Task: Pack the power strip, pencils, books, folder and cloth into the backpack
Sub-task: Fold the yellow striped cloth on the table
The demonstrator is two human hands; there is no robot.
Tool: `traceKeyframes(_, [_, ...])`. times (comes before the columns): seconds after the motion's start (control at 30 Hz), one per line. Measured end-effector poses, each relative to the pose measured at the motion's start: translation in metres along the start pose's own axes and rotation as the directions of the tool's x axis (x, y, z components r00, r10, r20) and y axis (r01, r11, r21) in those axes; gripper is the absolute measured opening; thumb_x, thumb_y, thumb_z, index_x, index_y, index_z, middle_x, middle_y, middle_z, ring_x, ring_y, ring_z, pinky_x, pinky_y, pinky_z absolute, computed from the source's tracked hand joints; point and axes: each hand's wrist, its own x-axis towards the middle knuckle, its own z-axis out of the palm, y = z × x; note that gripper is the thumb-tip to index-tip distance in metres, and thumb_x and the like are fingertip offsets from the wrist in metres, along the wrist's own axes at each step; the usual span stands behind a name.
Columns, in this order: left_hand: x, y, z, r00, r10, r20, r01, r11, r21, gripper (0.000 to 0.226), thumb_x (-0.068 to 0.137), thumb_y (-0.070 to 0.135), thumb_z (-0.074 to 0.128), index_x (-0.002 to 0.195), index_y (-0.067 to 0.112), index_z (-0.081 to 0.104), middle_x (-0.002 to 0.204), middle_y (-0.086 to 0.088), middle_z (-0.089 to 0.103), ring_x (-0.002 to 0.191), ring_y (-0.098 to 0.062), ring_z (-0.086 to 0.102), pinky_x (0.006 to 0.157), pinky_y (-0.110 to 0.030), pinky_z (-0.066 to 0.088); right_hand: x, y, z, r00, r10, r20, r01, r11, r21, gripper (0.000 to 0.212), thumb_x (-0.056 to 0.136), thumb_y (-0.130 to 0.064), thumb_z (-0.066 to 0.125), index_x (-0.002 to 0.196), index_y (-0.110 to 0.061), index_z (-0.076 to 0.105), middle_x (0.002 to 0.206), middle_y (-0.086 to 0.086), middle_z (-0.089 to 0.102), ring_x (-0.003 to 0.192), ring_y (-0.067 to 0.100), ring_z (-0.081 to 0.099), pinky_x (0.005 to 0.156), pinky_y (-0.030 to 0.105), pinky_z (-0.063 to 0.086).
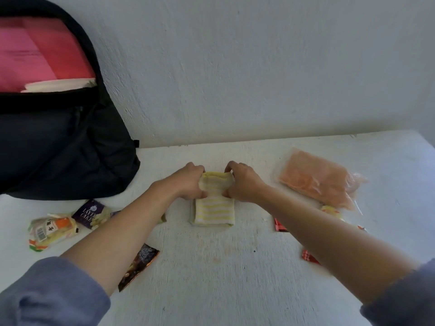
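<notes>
– Blue-grey sleeves (54,292) fill the bottom corners, ending short of the bare forearms. What are the hands on?

– Both are on the cloth (213,208), a folded one with yellow and white stripes. It lies on the white table (223,290) at about mid-frame. The left hand (188,182) has its fingers curled round the left side of the far end. The right hand (243,182) grips the right side the same way. That far end is bunched between them, and the near end lies flat.

– And the backpack?

– The backpack (66,142) is black and stands at the far left against the wall, well apart from the cloth. Its main compartment is unzipped and gapes toward the camera.

– What's inside?

– A pink folder (35,50) stands upright against the back. In front of it a pale stack of pages (58,84) shows just above the front lip. Whether that's one book or several, I can't tell, and anything deeper is hidden.

– Any other container?

– A clear plastic bag (317,182) lies at the far right of the table with something orange inside, too blurred to name. Snack packets lie loose. A barcoded packet (50,230) and a purple packet (90,214) are near the backpack's foot. A dark wrapper (137,267) lies partly under the left forearm, and red packets (280,225) lie beside the right forearm.
</notes>
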Motion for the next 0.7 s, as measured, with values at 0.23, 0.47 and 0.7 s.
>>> traceKeyframes(0.23, [-0.003,-0.003,0.002,1.0,0.006,0.005,-0.006,0.993,-0.121,0.068,0.086,0.035,0.079,0.142,0.024,0.042,0.132,-0.007,0.039,0.108,-0.024,0.054,0.086,-0.031,0.046,0.0,-0.007,0.006,0.998,0.034,0.044,-0.041,0.986,0.161,0.037,0.084,-0.004,0.062,0.115,-0.013,0.044,0.098,0.008,0.055,0.072,0.026,0.064,0.047,0.03,0.056])
traceKeyframes(0.47, [-0.018,-0.013,0.015,0.99,-0.018,-0.139,-0.037,0.924,-0.38,0.048,0.074,0.023,0.088,0.114,0.026,0.062,0.118,-0.004,0.053,0.097,-0.018,0.056,0.075,-0.029,0.047,-0.026,0.001,0.018,0.989,-0.118,-0.086,0.132,0.975,0.177,0.031,0.074,0.005,0.052,0.097,-0.013,0.062,0.094,0.009,0.062,0.078,0.029,0.064,0.063,0.048,0.059])
traceKeyframes(0.7, [-0.049,-0.016,0.043,0.908,0.121,-0.4,-0.336,0.781,-0.527,0.046,0.085,0.008,0.079,0.108,0.03,0.046,0.103,-0.001,0.066,0.084,-0.015,0.066,0.07,-0.031,0.052,-0.042,0.007,0.022,0.948,-0.264,-0.179,0.297,0.935,0.195,0.046,0.077,0.011,0.056,0.102,-0.028,0.06,0.093,0.006,0.052,0.075,0.025,0.059,0.053,0.04,0.059])
